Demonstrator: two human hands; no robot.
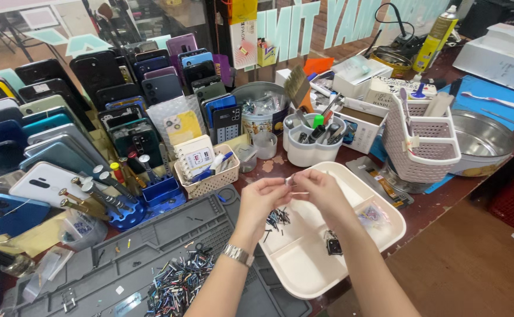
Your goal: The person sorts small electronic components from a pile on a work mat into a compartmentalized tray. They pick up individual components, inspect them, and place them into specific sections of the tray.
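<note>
My left hand (pixel 261 196): it is up over the white tray, fingers pinched tight on one end of a tiny pale thing (pixel 290 180). A silver watch (pixel 237 254) is on my wrist.
My right hand (pixel 320 189): it meets my left hand, fingers pinched on the other end of the same tiny thing. I cannot tell what the thing is; it is too small.
White tray (pixel 360 191): it sits on the table under my hands. It has a few parts. A little heap of thin dark bits (pixel 277 219) lies in it, just below my left hand. A small dark part (pixel 332 243) lies in the lower part, and a small clear bag (pixel 373 214) on the right side.
Grey mat (pixel 151 246): it lies left of the tray, with a big heap of thin coloured bits (pixel 177 283) on it.
Phone backs (pixel 63 117): many, in lots of colours, stand in rows far left.
Small basket (pixel 213 176): it holds a white card with a red and blue label (pixel 195 155).
Yellow packet (pixel 183 126): flat, square, inside a clear bag, behind the basket.
White boxes (pixel 363 114): they stand behind the white cup of tools (pixel 310 141).
Yellow spray can (pixel 436 38): tall, far back on the right.
Sign (pixel 304 26): big pale blue letters on the wall behind.
</note>
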